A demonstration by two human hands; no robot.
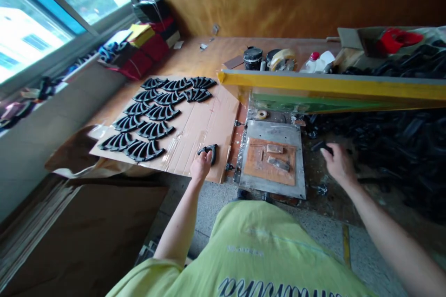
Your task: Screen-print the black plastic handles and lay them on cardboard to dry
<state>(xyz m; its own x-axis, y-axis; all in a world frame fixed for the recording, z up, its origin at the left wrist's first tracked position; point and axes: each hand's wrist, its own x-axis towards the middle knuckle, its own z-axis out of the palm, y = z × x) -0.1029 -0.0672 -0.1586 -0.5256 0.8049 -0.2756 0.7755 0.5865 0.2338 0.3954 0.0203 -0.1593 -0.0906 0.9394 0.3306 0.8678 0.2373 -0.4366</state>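
The left hand [204, 165] is closed around a curved black moulded piece [211, 151], its fingers curled onto it, right at the near edge of a flattened cardboard sheet [205, 134]. The right hand [339, 164] is nearly closed, pinching a small black piece [322, 147] above the dark heap of black pieces [393, 148] that spreads across the right side of the worktop [216, 51].

About a dozen fan-shaped clusters of black pieces [153, 111] lie in tidy rows on the cardboard: three in each of the two far rows and two in each of the three nearer rows. The heap looks far larger than what is laid out, so most of the pieces remain there.

Between the hands sits a steel plate [272, 132] bearing an orange-brown pad [254, 162], beneath a raised yellow-edged frame [331, 84]. Farther along the worktop stand a dark tin [252, 58] and a roll of tape [282, 60].
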